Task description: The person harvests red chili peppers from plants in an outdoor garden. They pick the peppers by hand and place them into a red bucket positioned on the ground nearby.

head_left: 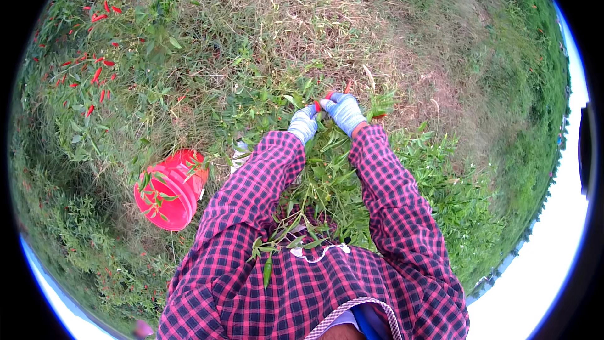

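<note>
My left hand [304,124] and my right hand [345,113], both in pale grey-white gloves, meet over a leafy chili plant [322,176] in front of me. The left fingers are closed at a red chili pepper [317,106]. Pinched in the right fingertips is another small red chili pepper [329,95]. Just beyond the right hand, one more red chili pepper [348,87] shows among the stems. Leaves and fingers partly hide where the peppers join the plant.
A red bucket [177,195] stands tilted at the left, with leafy stems across its opening. More chili plants with ripe red peppers [96,75] grow at the far left. Dry grass [302,6] covers the ground ahead. A green pepper [268,271] hangs against my checked shirt.
</note>
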